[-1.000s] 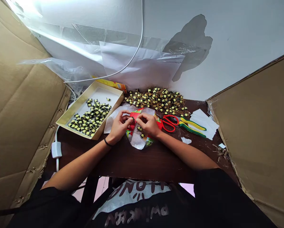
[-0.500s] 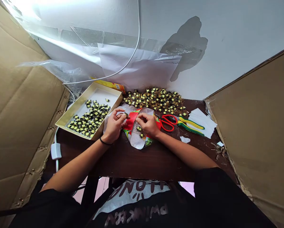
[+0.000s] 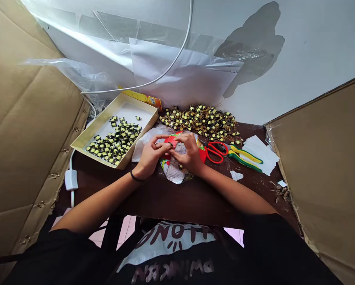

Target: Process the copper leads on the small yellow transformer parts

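Observation:
A small wire-wound coil [image 3: 170, 145], dark with fine leads, is pinched between the thumb and forefinger of my left hand [image 3: 152, 155]. My right hand [image 3: 190, 153] meets it from the other side. Its thumb and forefinger curve around the coil, partly hiding it. Beneath both hands lies a flattened foil packet [image 3: 173, 174] with red and green print and a silvery inside. Part of another coil shows on the packet under my right hand. To the left, a shallow cardboard box [image 3: 152, 119] holds many yellow-and-black coils [image 3: 112, 148].
A heap of coils with long copper leads [image 3: 202, 120] lies at the back against the wall. Red-handled scissors [image 3: 215, 152] and yellow-green pliers [image 3: 245, 156] rest to the right, by white paper [image 3: 268, 156]. A white cable [image 3: 156, 80] hangs behind. Cardboard panels [image 3: 328, 158] flank the table.
My hands have come together at the coil; the right has moved left and its pinch has opened into a curve. The camera view has shifted slightly, moving the surroundings in the picture.

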{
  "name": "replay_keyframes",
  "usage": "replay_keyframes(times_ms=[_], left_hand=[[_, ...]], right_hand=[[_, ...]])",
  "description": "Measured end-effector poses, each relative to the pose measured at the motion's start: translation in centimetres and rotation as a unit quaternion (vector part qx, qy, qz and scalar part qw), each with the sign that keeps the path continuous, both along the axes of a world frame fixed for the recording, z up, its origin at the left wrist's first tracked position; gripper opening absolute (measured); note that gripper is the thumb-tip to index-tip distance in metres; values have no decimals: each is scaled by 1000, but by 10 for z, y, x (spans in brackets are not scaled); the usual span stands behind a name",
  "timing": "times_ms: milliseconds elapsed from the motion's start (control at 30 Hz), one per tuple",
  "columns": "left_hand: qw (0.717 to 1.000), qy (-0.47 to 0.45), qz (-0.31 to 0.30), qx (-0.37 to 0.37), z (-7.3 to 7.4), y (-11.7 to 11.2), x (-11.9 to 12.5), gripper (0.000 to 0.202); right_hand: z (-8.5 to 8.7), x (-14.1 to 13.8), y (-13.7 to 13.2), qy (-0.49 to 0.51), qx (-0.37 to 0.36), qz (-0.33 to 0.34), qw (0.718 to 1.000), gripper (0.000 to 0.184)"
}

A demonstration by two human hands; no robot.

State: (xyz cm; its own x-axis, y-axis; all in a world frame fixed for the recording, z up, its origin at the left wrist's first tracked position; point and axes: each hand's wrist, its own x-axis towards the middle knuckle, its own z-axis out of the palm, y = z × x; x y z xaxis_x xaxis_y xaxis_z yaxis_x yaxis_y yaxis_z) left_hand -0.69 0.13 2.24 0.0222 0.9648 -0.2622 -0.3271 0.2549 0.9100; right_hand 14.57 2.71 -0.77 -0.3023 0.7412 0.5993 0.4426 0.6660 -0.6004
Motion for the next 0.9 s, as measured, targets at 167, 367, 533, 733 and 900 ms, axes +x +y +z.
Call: replay_keyframes(times_ms=[167, 367, 533, 733, 900], left_hand=[[1000, -6, -6, -9, -1, 0, 0, 47], [1000, -11, -6, -10, -2, 0, 0, 39], [1000, -6, 6, -10, -1, -1, 2, 42], [1000, 16, 19, -12, 1, -3, 5, 42], [999, 22, 32, -15, 1, -4, 6, 43]], right_hand=[[-1, -1, 0, -4, 1, 8, 1000, 15], [1, -2, 2, 45, 2, 46, 998, 15], [0, -2, 3, 79, -1, 47, 996, 17], [-1, -2, 3, 82, 19, 47, 995, 13], [0, -2, 3, 79, 8, 36, 996, 15]])
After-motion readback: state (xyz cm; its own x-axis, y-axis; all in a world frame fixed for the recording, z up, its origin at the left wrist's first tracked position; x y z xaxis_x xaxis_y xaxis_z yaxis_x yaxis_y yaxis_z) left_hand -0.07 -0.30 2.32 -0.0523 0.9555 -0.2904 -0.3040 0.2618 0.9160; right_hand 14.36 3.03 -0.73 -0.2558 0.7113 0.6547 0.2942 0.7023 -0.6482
